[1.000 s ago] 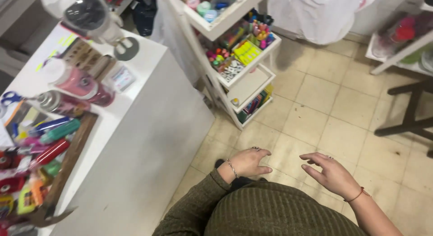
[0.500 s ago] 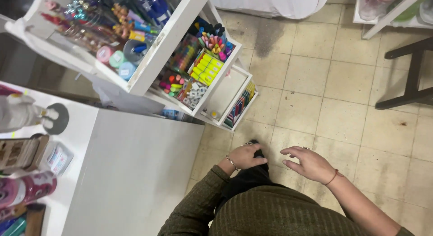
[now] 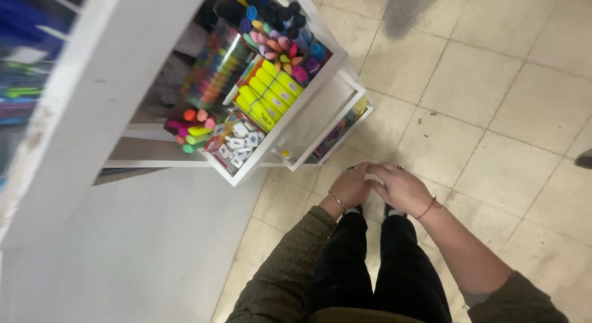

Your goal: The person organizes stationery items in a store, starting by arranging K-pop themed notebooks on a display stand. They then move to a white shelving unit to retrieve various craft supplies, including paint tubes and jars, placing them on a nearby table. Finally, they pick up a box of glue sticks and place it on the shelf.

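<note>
Left hand (image 3: 350, 186): in front of the body, above the black trousers (image 3: 376, 267), fingers curled loosely, fingertips touching the right hand; nothing visibly held (palm side hidden, so cannot tell for certain).
Right hand (image 3: 401, 188): just beside the left, knuckles up, fingers bent over the left hand's fingertips; no object seen in its grip.
Wrists: thin bracelet (image 3: 337, 200) on the left, thin cord band (image 3: 427, 207) on the right.
Sleeves: olive-green knit (image 3: 283, 280), pushed back on the right forearm.
Nearest thing: white shelf unit (image 3: 296, 122), just ahead and left of the hands, not touched.
Upper tray: yellow highlighters (image 3: 268, 95) in a row, pink and blue marker caps (image 3: 283, 48) behind, small white erasers (image 3: 240, 141) at the front corner.
Lower tray: mostly bare (coloured pens (image 3: 342, 122) along its outer edge).
White desk (image 3: 123, 236): at the left, side panel facing the legs.
Floor (image 3: 493, 113): pale square tiles, scuffed.
</note>
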